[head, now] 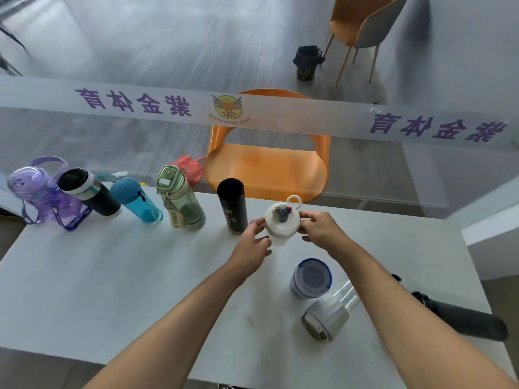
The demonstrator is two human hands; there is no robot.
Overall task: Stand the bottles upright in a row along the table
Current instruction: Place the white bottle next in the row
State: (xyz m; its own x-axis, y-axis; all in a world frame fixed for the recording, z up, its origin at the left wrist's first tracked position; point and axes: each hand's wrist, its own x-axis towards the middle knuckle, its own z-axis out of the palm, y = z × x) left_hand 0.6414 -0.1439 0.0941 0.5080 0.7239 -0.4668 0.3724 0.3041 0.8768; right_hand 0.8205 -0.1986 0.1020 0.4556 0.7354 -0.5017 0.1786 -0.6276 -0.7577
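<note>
Several bottles stand upright in a row along the far edge of the white table [112, 276]: a purple one [36, 195], a black-and-white one [90, 192], a blue one [136, 199], a green one [179, 197] and a black flask [232, 204]. At the row's right end stands a small white bottle [280, 224] with a loop on its lid. My left hand [254, 242] and my right hand [320, 228] grip it from either side. Nearer me a white-and-blue bottle [310, 277] stands upright. A clear bottle with a white cap [328, 313] and a dark grey bottle [466, 321] lie on their sides.
A glass partition with a frosted band of purple lettering [252, 110] rises just behind the table's far edge. Beyond it are an orange chair [266, 167], a red bag [191, 167], a second chair [362, 21] and a dark bin [307, 63].
</note>
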